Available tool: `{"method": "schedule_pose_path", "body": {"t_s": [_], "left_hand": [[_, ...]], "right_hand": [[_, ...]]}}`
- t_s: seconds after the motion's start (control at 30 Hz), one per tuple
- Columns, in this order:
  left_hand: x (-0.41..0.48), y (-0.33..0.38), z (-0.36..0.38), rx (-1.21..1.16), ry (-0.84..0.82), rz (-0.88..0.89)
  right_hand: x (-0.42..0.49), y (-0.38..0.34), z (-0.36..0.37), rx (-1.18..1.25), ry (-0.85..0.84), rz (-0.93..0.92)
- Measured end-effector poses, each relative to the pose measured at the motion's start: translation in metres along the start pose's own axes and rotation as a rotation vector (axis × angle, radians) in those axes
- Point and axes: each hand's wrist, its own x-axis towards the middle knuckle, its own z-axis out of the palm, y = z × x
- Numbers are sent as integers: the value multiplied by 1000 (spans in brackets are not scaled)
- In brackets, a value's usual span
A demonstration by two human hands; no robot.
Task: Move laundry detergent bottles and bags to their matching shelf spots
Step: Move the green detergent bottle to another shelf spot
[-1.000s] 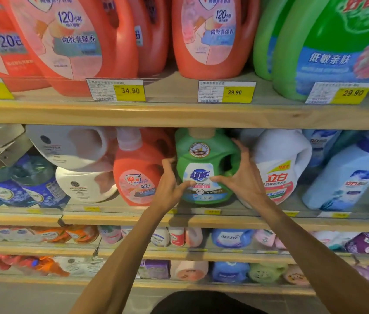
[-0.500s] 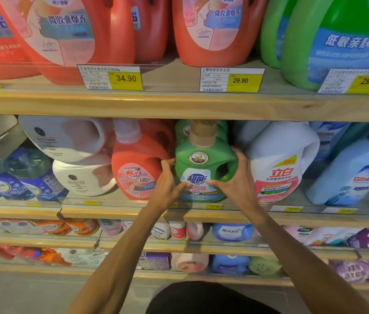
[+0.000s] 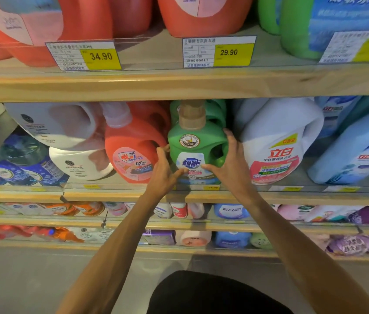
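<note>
Two lean bare forearms, left forearm (image 3: 115, 250) and right forearm (image 3: 297, 245) uncovered down to the lower edge, bare left hand (image 3: 165, 175), bare right hand (image 3: 231, 166), long slender fingers (image 3: 232, 143), plain rounded black fabric garment (image 3: 213, 293) low in the middle

wooden shelves (image 3: 179, 85) | yellow price tags (image 3: 100, 56) | grey floor (image 3: 31, 279) | warm light

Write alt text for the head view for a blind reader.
The left hand and right hand grip a green detergent bottle by its sides, upright on a wooden shelf. An orange bottle stands left of it, a white bottle right.
</note>
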Motion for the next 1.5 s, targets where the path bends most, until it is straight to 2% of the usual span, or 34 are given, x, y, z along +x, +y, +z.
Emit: {"method": "schedule_pose_path", "body": {"t_s": [0.37,0.53,0.93,1.03,1.17,1.23,1.4,1.5], "left_hand": [[-18,18,-2,-5,2,-54],[-21,27,-2,-38,-68,-135],[-27,48,-4,66,-137,-172],[-37,62,-10,145,-184,-160],[-56,75,-27,341,-151,-39],[-67,84,-35,439,-134,-43],[-102,105,-54,719,-146,-67],[-132,121,-58,799,-83,-3]], "right_hand": [[-2,1,3,-120,25,-32],[-4,4,-4,-83,-26,-70],[-8,0,-22,-136,-124,-80],[-10,-4,-33,-218,-174,-83],[-13,-9,-54,-281,-349,-44],[-14,-12,-68,-313,-435,-11],[-38,-31,-102,-554,-555,-7],[-64,-41,-122,-683,-589,-32]]}}
